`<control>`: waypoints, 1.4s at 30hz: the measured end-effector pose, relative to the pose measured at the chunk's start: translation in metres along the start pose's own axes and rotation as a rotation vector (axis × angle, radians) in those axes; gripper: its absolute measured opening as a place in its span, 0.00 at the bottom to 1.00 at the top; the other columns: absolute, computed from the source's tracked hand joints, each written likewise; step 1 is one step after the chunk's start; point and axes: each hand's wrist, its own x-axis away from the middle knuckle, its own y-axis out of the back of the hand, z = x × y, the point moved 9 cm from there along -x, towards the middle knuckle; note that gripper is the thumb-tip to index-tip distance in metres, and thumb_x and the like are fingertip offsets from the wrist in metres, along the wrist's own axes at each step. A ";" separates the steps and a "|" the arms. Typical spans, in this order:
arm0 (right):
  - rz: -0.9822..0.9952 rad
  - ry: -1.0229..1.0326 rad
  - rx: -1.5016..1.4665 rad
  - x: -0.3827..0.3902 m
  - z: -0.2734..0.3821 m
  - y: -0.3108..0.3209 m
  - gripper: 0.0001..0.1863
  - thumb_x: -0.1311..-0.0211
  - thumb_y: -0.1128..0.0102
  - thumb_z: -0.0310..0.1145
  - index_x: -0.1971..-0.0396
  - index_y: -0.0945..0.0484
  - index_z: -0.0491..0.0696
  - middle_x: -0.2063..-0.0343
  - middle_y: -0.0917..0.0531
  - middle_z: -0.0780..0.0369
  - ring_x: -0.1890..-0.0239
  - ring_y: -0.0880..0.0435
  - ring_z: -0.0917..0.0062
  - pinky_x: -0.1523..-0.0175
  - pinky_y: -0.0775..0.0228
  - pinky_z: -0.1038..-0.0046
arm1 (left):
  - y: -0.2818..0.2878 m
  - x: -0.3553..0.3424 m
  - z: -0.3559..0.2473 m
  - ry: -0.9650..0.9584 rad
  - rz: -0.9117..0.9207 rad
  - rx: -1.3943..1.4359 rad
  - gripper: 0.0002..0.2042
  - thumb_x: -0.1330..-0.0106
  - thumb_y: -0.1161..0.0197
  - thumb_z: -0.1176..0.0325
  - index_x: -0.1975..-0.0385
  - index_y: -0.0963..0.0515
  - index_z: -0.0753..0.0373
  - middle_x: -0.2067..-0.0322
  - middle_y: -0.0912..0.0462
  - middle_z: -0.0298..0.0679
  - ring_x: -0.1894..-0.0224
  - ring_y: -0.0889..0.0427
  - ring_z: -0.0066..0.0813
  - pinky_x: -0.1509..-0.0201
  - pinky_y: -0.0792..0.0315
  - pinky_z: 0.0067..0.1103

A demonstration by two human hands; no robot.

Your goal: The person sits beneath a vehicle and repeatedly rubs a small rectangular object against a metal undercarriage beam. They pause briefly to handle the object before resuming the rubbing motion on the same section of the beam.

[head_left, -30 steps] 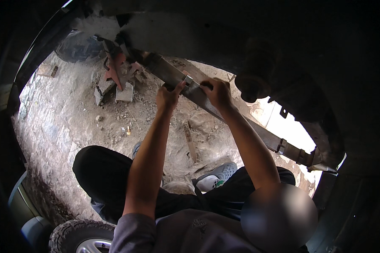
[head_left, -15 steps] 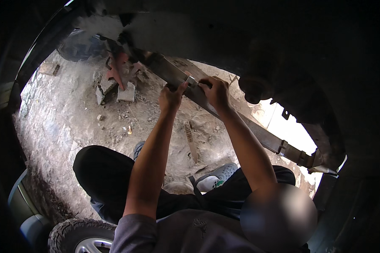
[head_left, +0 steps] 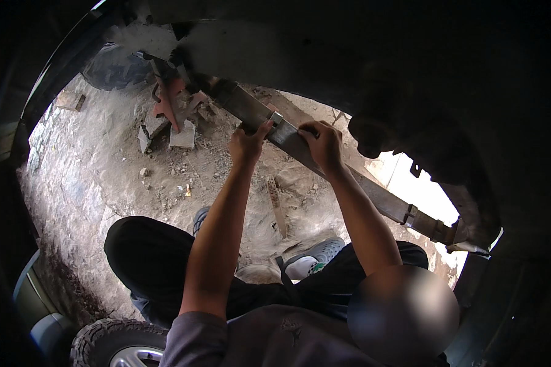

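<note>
A long, flat leaf spring (head_left: 297,145) runs slantwise beneath the dark vehicle body, from upper left to lower right. Around it, near the middle, sits a small shiny metal clip (head_left: 276,118). My left hand (head_left: 247,145) grips the near edge of the spring, its thumb pressed beside the clip and its other fingers partly hidden underneath. To the right of the clip, my right hand (head_left: 322,142) has its fingers curled at the spring's far edge, with the thumb against the flat face. The right fingertips are partly hidden.
A red metal stand (head_left: 170,104) and a pale block (head_left: 182,134) are at the far left. A brick (head_left: 71,100) lies beyond. A perforated metal strip (head_left: 277,205) rests on the dirt floor between my legs. At lower left is a tyre (head_left: 98,342). The dark underbody hangs overhead.
My right hand has shifted slightly right and down along the leaf spring, away from the clip, uncovering more of the spring's face. My left hand stays in nearly the same place.
</note>
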 end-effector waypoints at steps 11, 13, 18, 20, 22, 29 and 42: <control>0.037 -0.038 -0.052 0.006 -0.016 0.001 0.08 0.41 0.25 0.33 0.63 0.09 0.48 0.67 0.09 0.57 0.64 0.09 0.69 0.52 0.20 0.68 | 0.000 -0.001 -0.009 -0.071 0.096 0.053 0.35 0.47 0.21 0.39 0.55 0.13 0.70 0.59 0.09 0.52 0.52 0.10 0.44 0.45 0.21 0.33; -0.012 0.154 0.130 0.019 0.006 0.008 0.08 0.41 0.25 0.33 0.63 0.08 0.48 0.66 0.09 0.57 0.63 0.09 0.69 0.52 0.19 0.68 | 0.008 -0.008 0.000 -0.084 0.100 0.084 0.35 0.47 0.21 0.39 0.56 0.13 0.70 0.61 0.09 0.51 0.53 0.09 0.42 0.47 0.20 0.32; -0.031 0.025 -0.065 -0.001 -0.011 -0.001 0.08 0.41 0.25 0.32 0.63 0.08 0.47 0.64 0.09 0.56 0.61 0.08 0.69 0.51 0.19 0.68 | -0.002 -0.005 -0.007 -0.019 0.122 0.000 0.34 0.47 0.21 0.38 0.58 0.12 0.69 0.63 0.09 0.50 0.54 0.09 0.41 0.47 0.20 0.33; -0.080 0.115 0.043 -0.004 0.006 -0.013 0.08 0.40 0.25 0.33 0.62 0.09 0.47 0.64 0.08 0.57 0.61 0.08 0.68 0.51 0.19 0.68 | -0.006 0.000 -0.013 0.008 0.153 0.021 0.35 0.47 0.21 0.38 0.58 0.13 0.69 0.63 0.09 0.50 0.54 0.10 0.42 0.48 0.20 0.34; -0.089 0.088 0.131 -0.009 0.012 -0.018 0.09 0.39 0.26 0.33 0.61 0.09 0.47 0.64 0.08 0.57 0.60 0.08 0.68 0.50 0.19 0.69 | -0.007 0.004 -0.017 0.011 0.157 0.019 0.36 0.48 0.21 0.37 0.57 0.13 0.70 0.63 0.09 0.50 0.56 0.09 0.42 0.49 0.20 0.34; -0.029 0.126 -0.022 0.016 -0.004 0.004 0.09 0.39 0.27 0.32 0.61 0.10 0.45 0.63 0.09 0.56 0.59 0.09 0.66 0.49 0.20 0.68 | 0.002 -0.005 0.002 -0.019 0.150 -0.020 0.30 0.40 0.22 0.46 0.50 0.15 0.68 0.58 0.09 0.40 0.62 0.12 0.25 0.62 0.20 0.23; -0.127 0.130 0.086 -0.002 0.015 -0.017 0.08 0.40 0.26 0.31 0.62 0.10 0.46 0.64 0.10 0.57 0.60 0.10 0.65 0.50 0.20 0.67 | -0.009 0.011 -0.019 0.068 0.282 0.171 0.30 0.38 0.23 0.46 0.48 0.14 0.68 0.56 0.10 0.42 0.59 0.11 0.27 0.59 0.17 0.22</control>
